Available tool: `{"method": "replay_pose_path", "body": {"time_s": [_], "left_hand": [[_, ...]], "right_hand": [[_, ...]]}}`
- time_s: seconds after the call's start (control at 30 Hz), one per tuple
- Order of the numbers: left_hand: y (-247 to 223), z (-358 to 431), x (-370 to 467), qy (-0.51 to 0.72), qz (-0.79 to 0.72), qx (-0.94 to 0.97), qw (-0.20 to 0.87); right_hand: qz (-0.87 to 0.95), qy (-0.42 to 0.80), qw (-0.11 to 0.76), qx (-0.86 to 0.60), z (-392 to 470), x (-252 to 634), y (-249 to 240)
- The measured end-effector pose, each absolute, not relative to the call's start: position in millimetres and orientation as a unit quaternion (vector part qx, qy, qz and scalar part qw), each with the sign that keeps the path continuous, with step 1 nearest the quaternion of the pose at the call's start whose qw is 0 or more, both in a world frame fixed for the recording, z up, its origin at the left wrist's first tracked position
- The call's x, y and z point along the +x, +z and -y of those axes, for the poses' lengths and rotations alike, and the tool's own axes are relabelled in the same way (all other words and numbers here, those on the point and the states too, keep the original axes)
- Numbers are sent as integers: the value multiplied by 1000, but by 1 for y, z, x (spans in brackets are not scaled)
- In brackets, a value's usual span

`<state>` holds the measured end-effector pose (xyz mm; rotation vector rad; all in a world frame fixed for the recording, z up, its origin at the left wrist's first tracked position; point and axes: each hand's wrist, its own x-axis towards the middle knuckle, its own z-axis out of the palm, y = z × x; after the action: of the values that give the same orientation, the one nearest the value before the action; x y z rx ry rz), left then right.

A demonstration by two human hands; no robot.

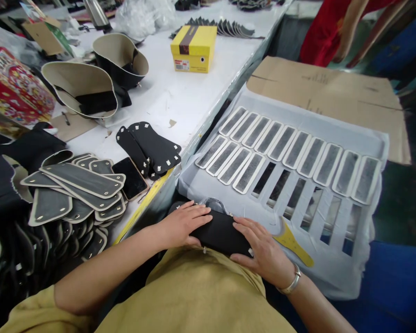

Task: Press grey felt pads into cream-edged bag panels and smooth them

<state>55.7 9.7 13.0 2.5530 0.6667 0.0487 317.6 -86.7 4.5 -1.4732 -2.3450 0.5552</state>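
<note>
Left hand: Your left hand (185,222) lay flat on the left end of the black piece (222,233), fingers together and stretched out, pressing down rather than clamped on it.
Right hand: Your right hand (263,249) lay flat on the right end of the same piece, fingers slightly apart, palm down; a bracelet (293,282) sat at that wrist.
Black piece: It lay just before your body, at the near edge of the stencil sheet (333,259), touching both hands. Small metal studs showed along its edge.
Stencil sheet: A pale sheet with two rows of long slots, beyond and right of the black piece. The far row and the left part of the near row held grey strips (280,143); the remaining near slots stood open.
Yellow tool: A yellow tool (293,243) lay on the sheet, just right of your right hand; whether it touched the hand, I could not tell.
Cardboard: Flat cardboard (333,92) lay beyond the sheet.
Table: A white table (180,101) ran left of the sheet.
Grey stack: A pile of grey pieces (79,185) sat on the table, well left of the black piece.
Studded pieces: Black studded pieces (152,148) lay on the table, beyond your left hand.
Box: A yellow box (194,48) stood far up the table.
</note>
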Motion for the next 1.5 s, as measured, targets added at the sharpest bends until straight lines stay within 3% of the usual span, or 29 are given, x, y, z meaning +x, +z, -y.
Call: {"method": "replay_pose_path", "body": {"time_s": [0.3, 0.53, 1.17, 1.33, 1.5], "left_hand": [[16, -12, 55, 19, -254, 931, 262], [18, -12, 55, 43, -264, 922, 280], [13, -13, 50, 43, -269, 915, 299], [17, -19, 9, 118, -468, 811, 331], [2, -11, -13, 154, -596, 639, 461]], "right_hand": [[825, 149, 112, -533, 85, 304, 15], [814, 157, 138, -542, 74, 280, 19], [813, 132, 107, -556, 73, 262, 18], [837, 89, 100, -530, 71, 267, 14], [852, 59, 82, -513, 61, 258, 20]]}}
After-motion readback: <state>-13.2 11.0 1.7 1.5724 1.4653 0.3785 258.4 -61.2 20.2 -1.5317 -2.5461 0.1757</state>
